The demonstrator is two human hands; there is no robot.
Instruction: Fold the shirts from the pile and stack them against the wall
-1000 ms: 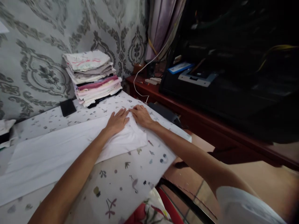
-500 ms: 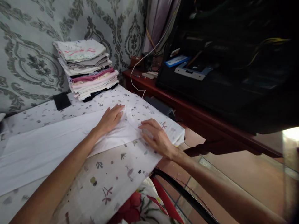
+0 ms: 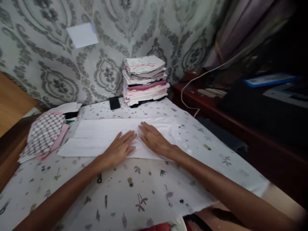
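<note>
A long folded white cloth lies across the patterned bed sheet or table cover. My left hand rests flat on its middle near the front edge, fingers spread and pointing right. Just to the right, my right hand lies on the same cloth, fingers stretched toward the left. The fingertips of the two hands are close but apart. Neither hand grips anything. Creases show at the cloth's right end.
Folded clothes stand in a tall stack at the back, beside a black flat object. Other garments lie at the left. A dark red wooden desk with a white cable is at the right.
The view has swung left, bringing the garments at the left into sight. My right hand has moved onto the white cloth, and both hands are now nearer its middle.
</note>
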